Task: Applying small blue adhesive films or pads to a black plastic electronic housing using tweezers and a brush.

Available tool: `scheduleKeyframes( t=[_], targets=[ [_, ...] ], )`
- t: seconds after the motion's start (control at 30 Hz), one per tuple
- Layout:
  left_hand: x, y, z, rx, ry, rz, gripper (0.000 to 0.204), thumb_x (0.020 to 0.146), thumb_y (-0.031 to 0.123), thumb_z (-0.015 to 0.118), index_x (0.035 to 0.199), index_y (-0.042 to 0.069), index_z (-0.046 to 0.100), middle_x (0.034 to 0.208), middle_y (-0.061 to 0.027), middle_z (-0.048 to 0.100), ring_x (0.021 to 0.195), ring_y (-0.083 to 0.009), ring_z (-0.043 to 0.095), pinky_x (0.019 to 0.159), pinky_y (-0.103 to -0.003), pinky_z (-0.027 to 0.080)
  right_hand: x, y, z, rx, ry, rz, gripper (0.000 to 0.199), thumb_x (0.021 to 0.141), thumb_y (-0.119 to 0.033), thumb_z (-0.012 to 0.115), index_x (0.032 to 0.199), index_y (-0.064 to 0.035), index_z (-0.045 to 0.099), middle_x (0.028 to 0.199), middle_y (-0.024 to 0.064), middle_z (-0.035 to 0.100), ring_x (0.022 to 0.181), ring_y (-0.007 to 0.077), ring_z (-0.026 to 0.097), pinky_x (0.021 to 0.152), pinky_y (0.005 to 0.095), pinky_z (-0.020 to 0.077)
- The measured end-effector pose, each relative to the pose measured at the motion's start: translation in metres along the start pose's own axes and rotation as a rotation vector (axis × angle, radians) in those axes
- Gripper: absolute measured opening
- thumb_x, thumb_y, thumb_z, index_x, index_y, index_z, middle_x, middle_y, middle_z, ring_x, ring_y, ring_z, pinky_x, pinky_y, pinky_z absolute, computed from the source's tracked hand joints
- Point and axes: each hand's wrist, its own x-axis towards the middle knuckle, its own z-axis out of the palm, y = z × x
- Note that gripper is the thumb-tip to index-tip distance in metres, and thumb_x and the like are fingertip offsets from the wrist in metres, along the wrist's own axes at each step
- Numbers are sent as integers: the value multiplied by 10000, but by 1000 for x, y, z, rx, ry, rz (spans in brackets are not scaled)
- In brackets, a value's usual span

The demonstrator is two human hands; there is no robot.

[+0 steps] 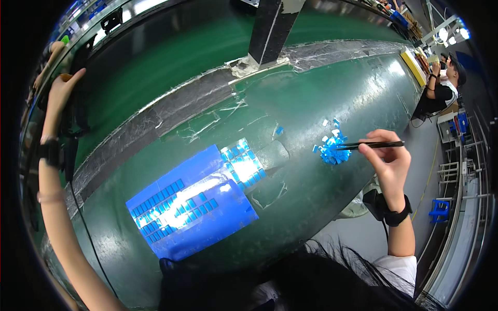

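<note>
Slim black tweezers (369,144) sit nearly level at 3 o'clock, tips toward 9 o'clock. Beneath the tips, small blue pieces (332,153) lie loosely heaped.

Left hand (60,92) lies far forward; right hand (390,165) pinches.

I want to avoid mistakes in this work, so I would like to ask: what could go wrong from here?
The black tweezers in the right hand point into a heap of small blue pieces lying jumbled together, so they might catch two or scatter some. Bright glare covers part of the rows on the blue sheet, so a crooked piece could go unnoticed. One loose blue piece lies apart from the heap and may be overlooked.
</note>
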Motion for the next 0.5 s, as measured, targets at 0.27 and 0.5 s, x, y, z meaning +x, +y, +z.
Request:
scheduleKeyframes(
  t=[0.27, 0.5],
  targets=[
    [8, 0, 38, 287, -151, -283, 601, 607, 508, 446, 779, -64, 512, 865, -232, 472, 840, -338, 444, 731, -337, 352, 4, -30, 10, 60, 10, -29, 180, 612, 52, 531, 757, 8, 435, 733, 118, 524, 610, 74, 484, 518, 135, 366],
    [-27, -102, -23, 649, -372, -428, 777, 539, 565, 483, 982, -69, 401, 1034, -215, 376, 972, -333, 352, 794, -381, 291, 7, -54, 57, 252, -93, 36, 214, 600, 68, 531, 741, -6, 387, 764, 145, 508, 594, 114, 505, 516, 152, 386]
  ],
)
